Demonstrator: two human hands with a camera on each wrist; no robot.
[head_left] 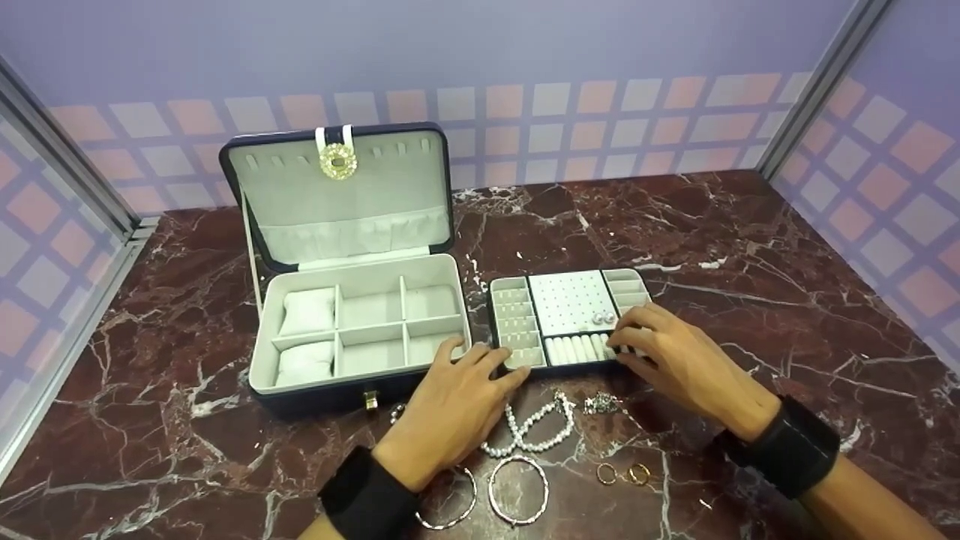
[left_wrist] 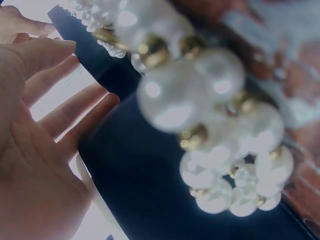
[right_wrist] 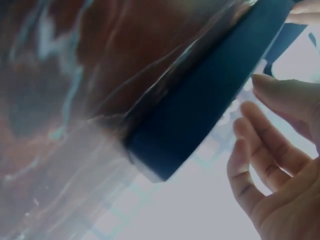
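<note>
A small jewelry tray (head_left: 571,300) with a dark outside lies right of the open jewelry box (head_left: 360,379). My left hand (head_left: 457,397) is at the tray's front left corner, fingers spread and loosely bent, with nothing in its grasp. My right hand (head_left: 675,360) bends over the tray's front right part, fingertips right at the end of the white ring rolls (head_left: 574,349). I cannot tell whether it pinches something small there. Two pearl earrings (head_left: 603,318) sit on the dotted pad just behind those fingertips. In the right wrist view, the thumb (right_wrist: 285,95) is by the tray's dark side (right_wrist: 200,95).
A pearl necklace (head_left: 551,444) lies in front of the tray, beside a silvery jewelry piece (head_left: 602,403). Two bangles (head_left: 517,490) and two rings (head_left: 638,474) are nearer the front. White cushions (head_left: 308,312) fill two box compartments. Patterned walls (head_left: 480,120) surround the marble table.
</note>
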